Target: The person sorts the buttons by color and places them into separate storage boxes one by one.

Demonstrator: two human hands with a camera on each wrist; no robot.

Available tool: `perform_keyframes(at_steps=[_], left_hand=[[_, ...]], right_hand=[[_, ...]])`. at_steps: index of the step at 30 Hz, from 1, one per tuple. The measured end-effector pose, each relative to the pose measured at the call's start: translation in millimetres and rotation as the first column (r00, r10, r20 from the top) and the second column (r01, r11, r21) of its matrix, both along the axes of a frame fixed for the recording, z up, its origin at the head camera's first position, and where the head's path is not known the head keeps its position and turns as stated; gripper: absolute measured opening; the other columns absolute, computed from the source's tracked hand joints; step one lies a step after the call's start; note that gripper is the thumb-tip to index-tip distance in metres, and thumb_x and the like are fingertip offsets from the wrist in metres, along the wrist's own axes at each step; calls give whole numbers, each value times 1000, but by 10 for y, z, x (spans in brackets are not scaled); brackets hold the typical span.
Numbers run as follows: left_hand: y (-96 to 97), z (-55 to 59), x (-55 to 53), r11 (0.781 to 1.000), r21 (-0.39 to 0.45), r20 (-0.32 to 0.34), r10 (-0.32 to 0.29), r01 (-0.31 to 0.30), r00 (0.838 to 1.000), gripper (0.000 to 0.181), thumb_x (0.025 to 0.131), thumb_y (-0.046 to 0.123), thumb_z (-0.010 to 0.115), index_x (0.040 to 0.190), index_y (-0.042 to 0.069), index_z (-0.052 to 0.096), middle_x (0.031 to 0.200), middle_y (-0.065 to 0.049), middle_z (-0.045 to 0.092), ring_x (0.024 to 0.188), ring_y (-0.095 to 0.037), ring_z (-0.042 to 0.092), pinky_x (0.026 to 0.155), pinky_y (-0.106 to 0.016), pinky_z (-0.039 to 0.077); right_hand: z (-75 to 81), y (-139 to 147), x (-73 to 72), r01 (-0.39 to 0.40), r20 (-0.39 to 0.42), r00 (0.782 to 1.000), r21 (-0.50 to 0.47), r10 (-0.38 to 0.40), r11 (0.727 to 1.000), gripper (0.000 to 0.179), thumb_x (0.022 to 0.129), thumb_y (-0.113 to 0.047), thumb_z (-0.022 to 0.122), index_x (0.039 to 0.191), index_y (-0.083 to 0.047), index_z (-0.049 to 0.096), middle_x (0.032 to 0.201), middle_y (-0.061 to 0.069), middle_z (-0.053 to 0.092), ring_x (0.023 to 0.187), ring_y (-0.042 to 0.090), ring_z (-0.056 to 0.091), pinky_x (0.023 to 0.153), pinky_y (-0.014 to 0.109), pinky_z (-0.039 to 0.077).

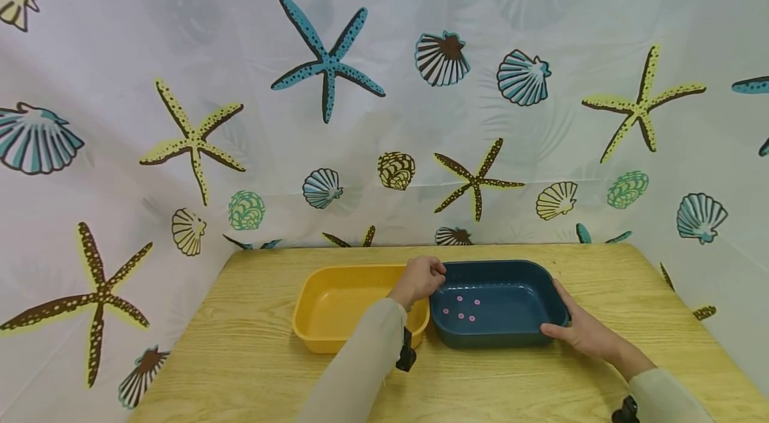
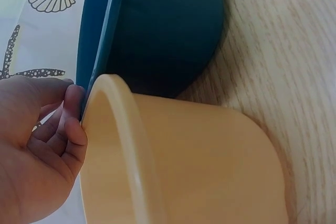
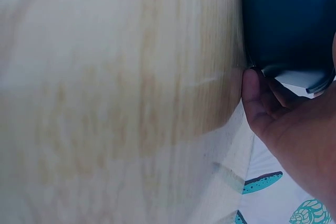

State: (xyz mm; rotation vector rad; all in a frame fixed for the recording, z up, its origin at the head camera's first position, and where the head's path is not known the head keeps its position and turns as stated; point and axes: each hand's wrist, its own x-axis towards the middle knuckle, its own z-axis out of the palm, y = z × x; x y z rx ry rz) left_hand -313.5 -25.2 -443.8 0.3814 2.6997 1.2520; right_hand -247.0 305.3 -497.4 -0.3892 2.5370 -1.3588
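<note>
A dark blue plastic tub stands on the table, with several small pink rings lying on its floor toward the left. Beside it on the left is a yellow tub; their rims meet. My left hand is over the blue tub's back left corner. In the left wrist view, thumb and fingertips come together by the blue rim, with the other fingers curled; nothing shows between them, though the tips hide any tiny item. My right hand grips the blue tub's front right corner, thumb in front and fingers along the right side.
The tubs sit on a wood-grain table. White cloth printed with starfish and shells hangs behind the table and along both sides. A dark wrist camera is strapped to the left sleeve, another to the right.
</note>
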Motion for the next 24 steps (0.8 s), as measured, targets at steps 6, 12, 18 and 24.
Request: perform_keyframes(at_steps=[6, 12, 18, 24], left_hand=[[-11, -26, 24, 1000, -26, -20, -1, 1, 1000, 14, 90, 4, 63, 102, -2, 66, 80, -3, 60, 69, -15, 57, 67, -28, 51], [-52, 33, 133, 998, -46, -32, -39, 37, 999, 14, 90, 8, 63, 101, 0, 68, 84, -3, 61, 73, -15, 57, 67, -29, 51], [-150, 96, 309, 994, -42, -20, -102, 101, 995, 10, 90, 7, 64, 95, 1, 68, 82, -2, 62, 74, -15, 57, 69, -29, 51], [-298, 117, 470, 991, -73, -65, -120, 115, 991, 9, 90, 12, 63, 91, 5, 69, 82, 1, 62, 75, -14, 56, 70, -29, 50]], right_hand=[[-6, 2, 15, -1, 23, 1000, 0, 1, 1000, 97, 93, -25, 62, 149, -7, -15, 151, 29, -14, 133, 56, 0, 100, 67, 19], [12, 18, 15, 1, 34, 999, 1, -1, 1000, 98, 93, -25, 63, 150, -10, -16, 151, 29, -14, 133, 56, -1, 100, 67, 18], [19, 42, 12, 0, 54, 999, -1, 0, 1000, 98, 93, -25, 62, 149, -10, -17, 151, 29, -15, 133, 56, -1, 100, 67, 19], [33, 67, 21, 9, 38, 999, 11, -9, 1000, 98, 93, -25, 63, 150, -8, -15, 151, 30, -13, 133, 56, -1, 99, 68, 20]])
